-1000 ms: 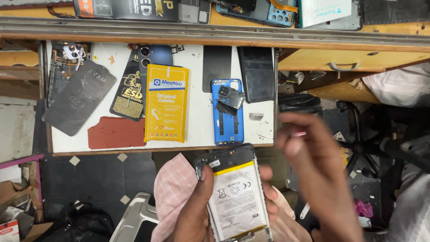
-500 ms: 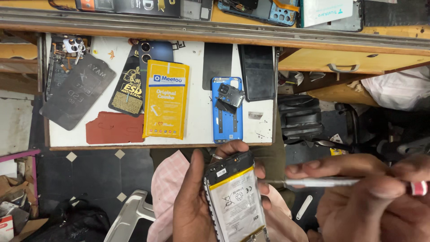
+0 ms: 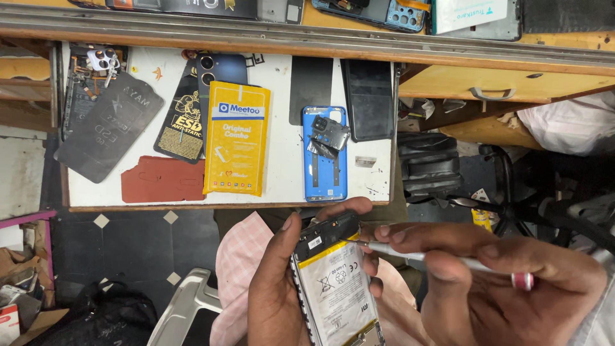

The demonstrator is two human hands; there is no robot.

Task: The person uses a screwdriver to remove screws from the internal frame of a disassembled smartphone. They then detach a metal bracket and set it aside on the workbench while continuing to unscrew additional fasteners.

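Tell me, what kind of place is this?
Probably a phone repair bench. The left hand holds an opened phone with its battery showing, and the right hand points a thin screwdriver at it. On the white worktop lie a blue phone frame and a yellow parts packet.

On the white worktop (image 3: 282, 186), a yellow rectangular packet (image 3: 237, 138) is lying mid-board, a red-brown flat mat (image 3: 160, 179) sitting left of it at the near edge. A blue plastic phone frame (image 3: 325, 157) is lying to the right; a black glass panel (image 3: 370, 99) is resting toward the far right corner.
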